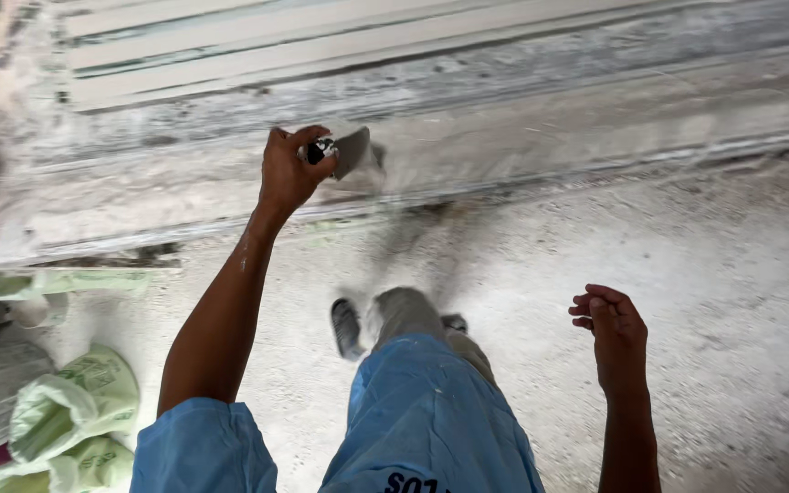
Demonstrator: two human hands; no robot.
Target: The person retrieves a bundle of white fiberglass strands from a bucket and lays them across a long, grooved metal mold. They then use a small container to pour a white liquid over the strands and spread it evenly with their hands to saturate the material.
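Shirt (431, 420): blue, nearest you, at 6 o'clock.
Left hand (289, 169): your fingers wrap the handle of a grey trowel (351, 151), at 11 o'clock, over the concrete ledge (550, 137).
Right hand (614, 329): at 4 o'clock, fingers loosely curled, holding nothing.
Green sacks (70, 415): at 8 o'clock.
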